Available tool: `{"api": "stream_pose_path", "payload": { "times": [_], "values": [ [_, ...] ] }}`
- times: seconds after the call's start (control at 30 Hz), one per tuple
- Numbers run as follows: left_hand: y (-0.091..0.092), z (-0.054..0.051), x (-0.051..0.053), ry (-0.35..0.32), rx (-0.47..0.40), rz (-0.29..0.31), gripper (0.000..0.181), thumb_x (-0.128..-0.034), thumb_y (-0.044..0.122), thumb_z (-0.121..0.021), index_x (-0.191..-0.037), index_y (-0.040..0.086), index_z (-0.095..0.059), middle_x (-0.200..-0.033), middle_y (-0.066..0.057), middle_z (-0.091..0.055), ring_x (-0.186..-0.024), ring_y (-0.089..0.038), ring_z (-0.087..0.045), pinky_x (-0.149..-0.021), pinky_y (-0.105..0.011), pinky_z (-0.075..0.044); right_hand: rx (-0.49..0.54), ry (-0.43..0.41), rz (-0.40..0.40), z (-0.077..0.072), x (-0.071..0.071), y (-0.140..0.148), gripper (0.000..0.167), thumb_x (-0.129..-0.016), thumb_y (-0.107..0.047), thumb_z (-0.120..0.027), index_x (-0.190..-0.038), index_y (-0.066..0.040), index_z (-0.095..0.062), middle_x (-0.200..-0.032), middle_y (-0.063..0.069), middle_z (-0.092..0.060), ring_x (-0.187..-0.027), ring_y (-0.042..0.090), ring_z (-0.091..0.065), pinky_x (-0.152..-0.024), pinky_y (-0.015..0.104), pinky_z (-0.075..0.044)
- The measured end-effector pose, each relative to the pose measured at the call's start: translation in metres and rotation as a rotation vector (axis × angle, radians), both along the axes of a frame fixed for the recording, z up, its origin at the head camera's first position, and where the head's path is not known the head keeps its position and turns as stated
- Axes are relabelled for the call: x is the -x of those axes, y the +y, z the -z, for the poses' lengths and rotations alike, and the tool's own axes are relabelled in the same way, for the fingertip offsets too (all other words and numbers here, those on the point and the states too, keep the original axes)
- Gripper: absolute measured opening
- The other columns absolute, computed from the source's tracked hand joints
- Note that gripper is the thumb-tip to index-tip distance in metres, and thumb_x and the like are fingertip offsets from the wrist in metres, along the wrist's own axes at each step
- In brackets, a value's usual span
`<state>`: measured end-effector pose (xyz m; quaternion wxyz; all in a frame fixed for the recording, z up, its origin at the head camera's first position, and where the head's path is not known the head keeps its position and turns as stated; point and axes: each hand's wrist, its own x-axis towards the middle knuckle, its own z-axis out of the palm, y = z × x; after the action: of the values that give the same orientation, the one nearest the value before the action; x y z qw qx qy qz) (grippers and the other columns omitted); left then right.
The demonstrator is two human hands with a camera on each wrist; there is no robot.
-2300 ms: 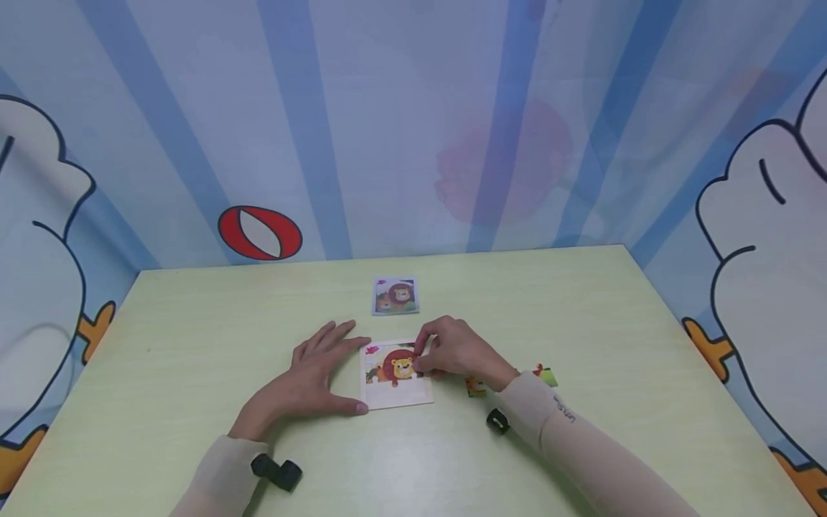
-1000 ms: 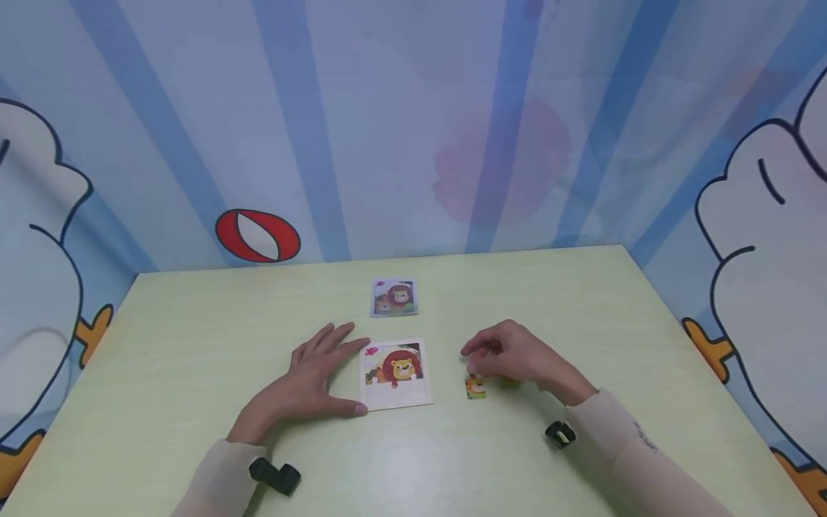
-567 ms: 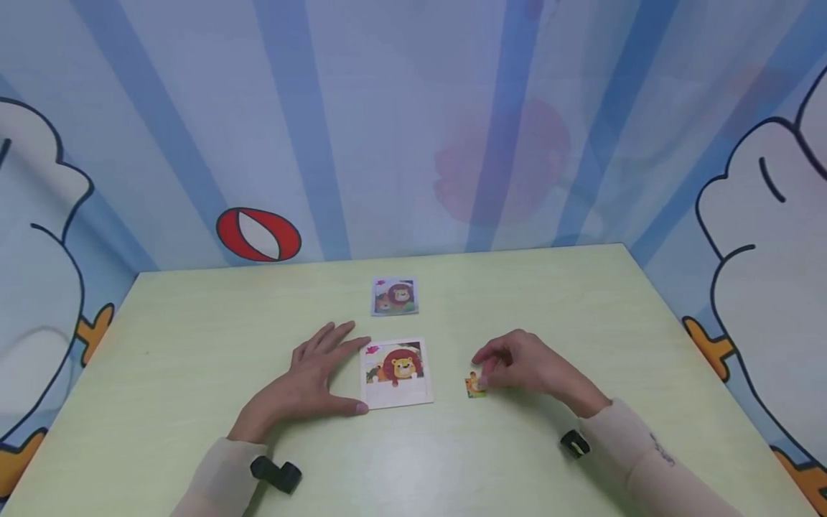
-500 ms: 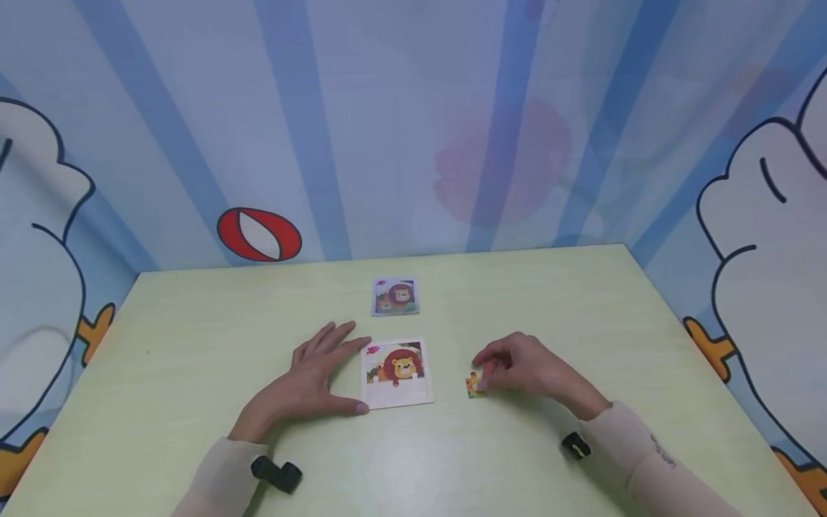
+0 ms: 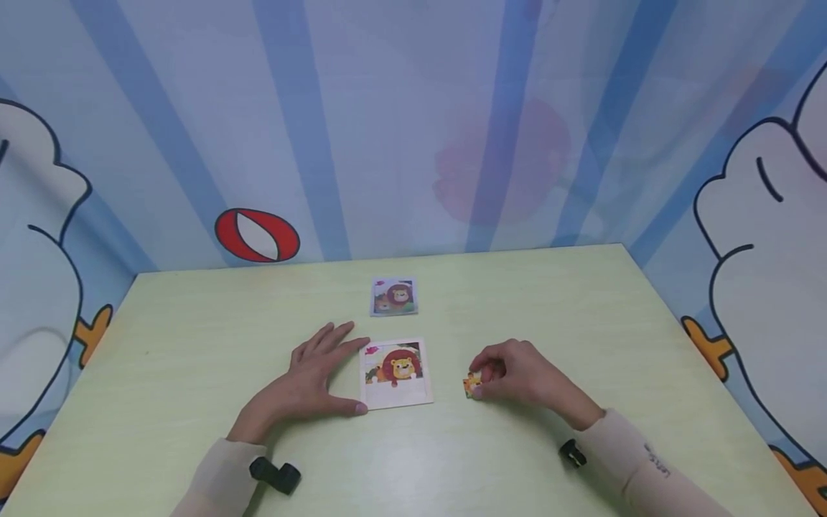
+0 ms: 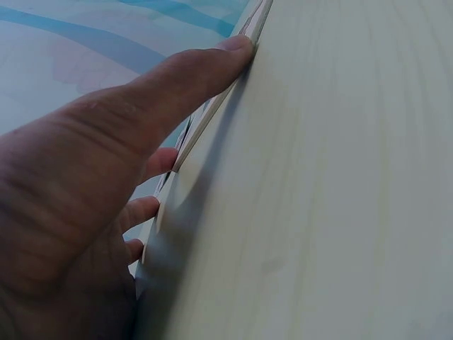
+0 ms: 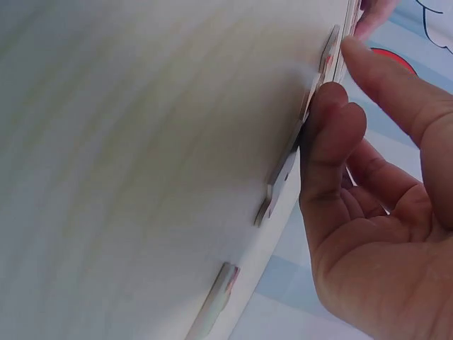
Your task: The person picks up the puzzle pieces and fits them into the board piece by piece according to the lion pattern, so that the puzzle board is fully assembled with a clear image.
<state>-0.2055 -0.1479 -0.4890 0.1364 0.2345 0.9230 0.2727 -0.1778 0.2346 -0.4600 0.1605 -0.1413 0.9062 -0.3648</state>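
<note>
A white-framed lion jigsaw board [image 5: 397, 393] lies on the table, its upper part filled with picture and its lower strip blank white. My left hand [image 5: 304, 380] has thumb and index finger spread against the board's left corners; in the left wrist view the thumb [image 6: 191, 78] touches its edge. To the right of the board, my right hand [image 5: 523, 373] pinches a small yellow-orange puzzle piece [image 5: 470, 384] between thumb and fingertips. Seen from the right wrist, thin pieces lie by the fingertips, and another piece [image 7: 219, 297] lies apart on the table.
A small lion picture card [image 5: 394, 297] lies behind the board. Small black devices sit at the left sleeve [image 5: 276, 475] and right sleeve [image 5: 571, 454]. A cartoon-printed backdrop [image 5: 400, 129] stands along the table's back edge.
My right hand has gone from the board's right edge to the loose pieces and now has its fingertips on the yellow-orange one. The left hand and board have stayed put.
</note>
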Motion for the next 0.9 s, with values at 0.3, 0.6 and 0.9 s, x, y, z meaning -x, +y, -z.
{"api": "stream_pose_path", "payload": {
  "times": [0.3, 0.6, 0.9],
  "values": [
    [0.0006, -0.0011, 0.0000, 0.000, 0.003, -0.002, 0.106, -0.0747, 0.060, -0.091, -0.165, 0.032, -0.043, -0.182, -0.007, -0.018, -0.169, -0.043, -0.004, -0.129, -0.079, -0.010, -0.027, 0.026, -0.018, -0.0007, -0.0010, -0.0024, 0.024, -0.086, -0.015, -0.088, -0.107, -0.009, -0.078, -0.081, -0.003, -0.066, -0.073, 0.010, -0.058, -0.068, 0.022, -0.048],
    [-0.0001, 0.0004, -0.0006, 0.008, 0.005, -0.003, 0.106, -0.0750, 0.059, -0.092, -0.165, 0.032, -0.043, -0.182, -0.007, -0.018, -0.169, -0.043, -0.004, -0.129, -0.079, -0.010, -0.033, 0.036, -0.037, 0.0015, -0.0004, -0.0025, 0.023, -0.088, -0.016, -0.088, -0.110, -0.013, -0.079, -0.084, -0.003, -0.066, -0.073, 0.010, -0.056, -0.067, 0.022, -0.047],
    [0.0000, 0.0004, -0.0005, 0.012, 0.007, -0.002, 0.106, -0.0746, 0.060, -0.091, -0.165, 0.033, -0.043, -0.182, -0.006, -0.019, -0.169, -0.043, -0.005, -0.128, -0.080, -0.012, 0.020, 0.043, -0.001, 0.0011, 0.0018, -0.0022, 0.019, -0.087, -0.011, -0.086, -0.101, -0.017, -0.074, -0.093, 0.000, -0.072, -0.075, 0.013, -0.062, -0.068, 0.024, -0.053]
  ]
}}
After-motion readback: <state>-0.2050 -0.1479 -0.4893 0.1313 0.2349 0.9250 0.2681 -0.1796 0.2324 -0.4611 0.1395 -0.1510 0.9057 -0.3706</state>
